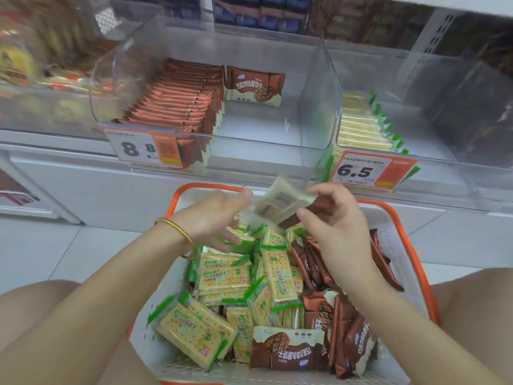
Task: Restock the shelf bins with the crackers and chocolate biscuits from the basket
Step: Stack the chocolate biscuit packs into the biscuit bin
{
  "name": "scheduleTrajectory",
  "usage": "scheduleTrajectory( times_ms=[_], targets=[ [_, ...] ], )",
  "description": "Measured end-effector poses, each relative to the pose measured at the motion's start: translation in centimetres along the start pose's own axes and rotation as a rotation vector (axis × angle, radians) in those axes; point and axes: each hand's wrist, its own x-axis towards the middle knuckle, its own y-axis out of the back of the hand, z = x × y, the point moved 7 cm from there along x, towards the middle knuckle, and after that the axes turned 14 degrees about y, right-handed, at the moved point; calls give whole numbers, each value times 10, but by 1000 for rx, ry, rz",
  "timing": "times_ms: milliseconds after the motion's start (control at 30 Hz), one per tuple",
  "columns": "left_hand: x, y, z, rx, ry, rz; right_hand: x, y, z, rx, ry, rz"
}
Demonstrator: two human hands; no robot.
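Clearly the move turns on the packet (pixel 280 202) held above the far end of the basket (pixel 399 245). It is blurred, cream with a brown end, and looks like a chocolate biscuit pack. The right hand (pixel 333 218) pinches that brown end between thumb and curled fingers. The left hand (pixel 216 215) has its thumb against the packet's left edge, with the fingers stretched out beneath. Whether the left hand truly grips it cannot be told.

The packet's long axis runs roughly left to right, tilted up at its far-left corner. The chocolate bin (pixel 258 129) lies straight beyond it, farther and higher. A row of chocolate biscuits (pixel 177 98) fills the bin's left half, and the right half is bare. That bare part sits nearly in line with the right hand, so the right hand is probably the better placed to carry the packet in.

The bin's clear front wall stands between the hands and that gap, so the packet would have to go over its lip. To the right, the cracker bin (pixel 444 162) holds a short row of crackers (pixel 361 126). More crackers and brown packs lie mixed in the basket below.
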Motion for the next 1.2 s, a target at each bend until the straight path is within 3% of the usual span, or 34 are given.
scheduleTrajectory(
  times_ms=[67,133,267,333,533,633,733,833,933,1000,1100,1200],
  targets=[
    [-8,-15,2,-328,72,-279,-8,-14,-24,-285,402,-158],
    [-9,-16,12,-424,-40,-334,-24,-31,-29,-436,660,-308],
    [1,-9,10,-373,-120,-237,-39,-40,-22,-512,738,-492],
    [-1,-6,11,-282,-158,-217,-40,-33,-24,-490,713,-506],
    [-21,1,28,25,-309,-205,2,-4,-36,-436,440,-233],
    [-29,9,36,19,-360,-205,25,-4,-33,-284,214,-173],
    [-35,26,47,-162,-422,-170,34,-6,-28,27,-59,-59],
    [-41,45,68,-340,-526,-73,36,-31,-27,281,-289,-83],
    [-51,55,98,-378,-660,15,72,-50,-44,229,-234,-119],
    [-53,74,110,-368,-693,239,113,-55,-46,226,-265,-94],
    [-53,98,114,83,-788,767,186,-60,-24,43,-310,-98],
    [-28,92,103,557,-774,944,245,-67,16,-586,-212,-265]
  ],
)
